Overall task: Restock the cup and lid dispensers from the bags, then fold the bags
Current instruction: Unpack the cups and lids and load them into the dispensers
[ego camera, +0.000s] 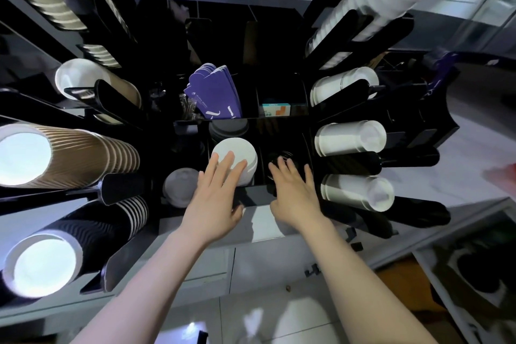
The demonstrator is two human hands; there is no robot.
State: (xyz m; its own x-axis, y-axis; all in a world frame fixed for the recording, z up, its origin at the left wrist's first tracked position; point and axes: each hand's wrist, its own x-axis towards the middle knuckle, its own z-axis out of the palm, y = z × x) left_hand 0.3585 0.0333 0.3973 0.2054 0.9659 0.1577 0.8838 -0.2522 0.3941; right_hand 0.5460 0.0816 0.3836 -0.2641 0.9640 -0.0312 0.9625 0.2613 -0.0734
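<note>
— How far was the restocking?

— Mostly done, I judged. The cup racks at the left edge (69,153) and right edge (351,139) of the dispenser were full. The left hand (216,193) lay open, fingers on the white lids (237,153) in the middle compartment. The right hand (293,190) was open too, over the black lids (282,160) beside them.

— And the bags?

— None were visible, so the folding probably remained.
</note>
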